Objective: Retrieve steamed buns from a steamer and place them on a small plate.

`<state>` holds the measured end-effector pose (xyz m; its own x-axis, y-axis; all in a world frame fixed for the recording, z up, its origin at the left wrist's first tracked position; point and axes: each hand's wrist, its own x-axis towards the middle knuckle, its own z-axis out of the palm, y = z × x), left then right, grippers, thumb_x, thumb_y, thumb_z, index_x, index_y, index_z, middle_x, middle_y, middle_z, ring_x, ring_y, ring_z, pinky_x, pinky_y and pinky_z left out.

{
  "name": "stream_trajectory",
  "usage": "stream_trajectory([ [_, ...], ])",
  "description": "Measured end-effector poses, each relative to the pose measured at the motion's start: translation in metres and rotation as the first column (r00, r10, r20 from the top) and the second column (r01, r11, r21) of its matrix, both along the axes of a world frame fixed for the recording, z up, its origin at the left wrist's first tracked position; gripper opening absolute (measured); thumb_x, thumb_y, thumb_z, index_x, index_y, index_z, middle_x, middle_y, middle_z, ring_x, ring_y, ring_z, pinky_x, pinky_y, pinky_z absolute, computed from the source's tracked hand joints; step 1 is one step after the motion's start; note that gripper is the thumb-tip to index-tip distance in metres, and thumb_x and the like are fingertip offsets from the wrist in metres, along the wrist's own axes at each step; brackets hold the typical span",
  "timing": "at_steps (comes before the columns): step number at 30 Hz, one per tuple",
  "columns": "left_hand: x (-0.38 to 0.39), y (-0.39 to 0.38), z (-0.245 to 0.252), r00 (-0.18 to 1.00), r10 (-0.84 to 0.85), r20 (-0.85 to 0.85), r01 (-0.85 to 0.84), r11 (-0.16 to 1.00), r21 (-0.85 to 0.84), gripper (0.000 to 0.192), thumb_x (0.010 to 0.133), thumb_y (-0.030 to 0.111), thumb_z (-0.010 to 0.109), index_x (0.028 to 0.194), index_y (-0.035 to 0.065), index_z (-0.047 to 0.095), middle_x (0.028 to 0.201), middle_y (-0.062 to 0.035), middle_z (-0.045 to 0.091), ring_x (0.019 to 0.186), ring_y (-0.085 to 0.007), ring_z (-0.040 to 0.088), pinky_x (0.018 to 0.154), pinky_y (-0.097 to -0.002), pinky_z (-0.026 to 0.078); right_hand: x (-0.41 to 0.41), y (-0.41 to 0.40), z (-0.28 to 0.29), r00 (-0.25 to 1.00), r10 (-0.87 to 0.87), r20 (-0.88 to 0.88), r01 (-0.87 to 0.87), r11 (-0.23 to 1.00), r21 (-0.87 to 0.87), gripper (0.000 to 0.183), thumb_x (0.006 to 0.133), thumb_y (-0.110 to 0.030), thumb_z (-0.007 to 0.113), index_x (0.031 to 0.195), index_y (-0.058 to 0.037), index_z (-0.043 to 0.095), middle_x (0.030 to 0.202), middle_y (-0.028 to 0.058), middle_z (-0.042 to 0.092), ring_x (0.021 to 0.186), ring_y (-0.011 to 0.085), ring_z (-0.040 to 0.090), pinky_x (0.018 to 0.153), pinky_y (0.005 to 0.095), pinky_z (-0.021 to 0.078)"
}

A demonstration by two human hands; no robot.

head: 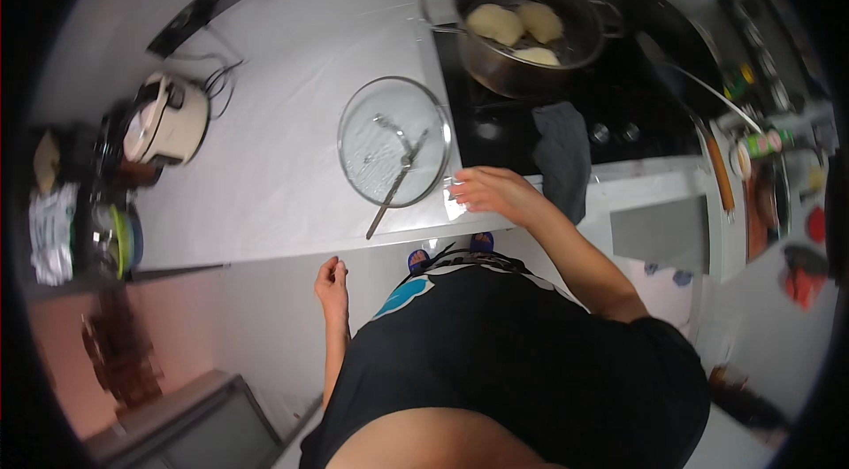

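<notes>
My right hand (pixel 494 196) is held over the counter's front strip, between a round clear glass dish or lid (pixel 361 167) and a grey cloth (pixel 564 151). Its fingers are stretched out, slightly blurred, with nothing seen in them. My left hand (pixel 331 282) hangs in front of the counter edge, fingers loosely curled and apparently holding nothing. Wet drops cover the glass, and a metal utensil like tongs (pixel 396 187) lies across it, its end sticking out over the rim. On the hob, a deep steel pot (pixel 504 74) holds pale rounded pieces of food (pixel 495 25).
The black hob (pixel 491 137) carries the pot and cloth. To its right are a dark wok (pixel 676 38) and a wooden handle (pixel 719 167). A cream-coloured cooker (pixel 176 117) with a cord stands on the white counter (pixel 265 190) at left. Below me is the floor.
</notes>
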<state>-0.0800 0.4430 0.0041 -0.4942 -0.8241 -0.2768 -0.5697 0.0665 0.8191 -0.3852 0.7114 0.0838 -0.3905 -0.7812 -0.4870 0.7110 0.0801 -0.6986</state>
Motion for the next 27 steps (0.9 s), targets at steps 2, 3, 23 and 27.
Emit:
stream_trajectory([
  [2, 0.010, 0.000, -0.003, 0.996, -0.065, 0.054, 0.066, 0.998, -0.003, 0.037, 0.087, 0.023, 0.066, 0.111, -0.0048, 0.062, 0.095, -0.0139, 0.068, 0.086, -0.0184, 0.064, 0.077, -0.0296, 0.051, 0.010, 0.015, -0.016, 0.995, 0.078, 0.068, -0.073, 0.995, -0.064, 0.048, 0.098, -0.031, 0.046, 0.130, 0.0035, 0.046, 0.122, 0.0193, 0.058, 0.107, 0.0256, 0.060, 0.089, 0.0366, 0.0491],
  [3, 0.018, 0.002, -0.007, 0.994, -0.075, 0.078, 0.075, 0.997, -0.003, 0.039, 0.086, 0.024, 0.067, 0.111, -0.0051, 0.062, 0.097, -0.0153, 0.068, 0.088, -0.0199, 0.065, 0.078, -0.0304, 0.051, 0.016, 0.022, -0.026, 0.990, 0.116, 0.077, -0.109, 0.990, -0.091, 0.047, 0.097, -0.031, 0.049, 0.129, 0.0024, 0.047, 0.121, 0.0179, 0.059, 0.105, 0.0239, 0.061, 0.088, 0.0347, 0.0492],
  [23, 0.081, 0.024, 0.110, 0.707, -0.705, 0.051, 0.660, 0.684, 0.309, 0.053, 0.093, 0.049, 0.045, 0.113, 0.0032, 0.064, 0.113, -0.0200, 0.063, 0.107, -0.0328, 0.058, 0.092, -0.0397, 0.043, 0.123, -0.046, -0.170, 0.209, 0.857, -0.470, -0.569, 0.498, 0.655, 0.038, 0.091, -0.026, 0.052, 0.119, 0.0001, 0.059, 0.115, 0.0178, 0.063, 0.111, 0.0264, 0.059, 0.096, 0.0339, 0.0428],
  [27, 0.163, -0.003, 0.110, 0.806, -0.591, 0.035, 0.556, 0.775, 0.301, 0.058, 0.093, 0.052, 0.041, 0.109, 0.0025, 0.066, 0.111, -0.0213, 0.063, 0.106, -0.0347, 0.058, 0.094, -0.0408, 0.042, 0.145, -0.084, -0.198, -0.147, 0.915, -0.377, -0.475, 0.269, 0.838, 0.038, 0.091, -0.025, 0.053, 0.119, -0.0009, 0.059, 0.114, 0.0183, 0.063, 0.110, 0.0271, 0.059, 0.095, 0.0343, 0.0436],
])
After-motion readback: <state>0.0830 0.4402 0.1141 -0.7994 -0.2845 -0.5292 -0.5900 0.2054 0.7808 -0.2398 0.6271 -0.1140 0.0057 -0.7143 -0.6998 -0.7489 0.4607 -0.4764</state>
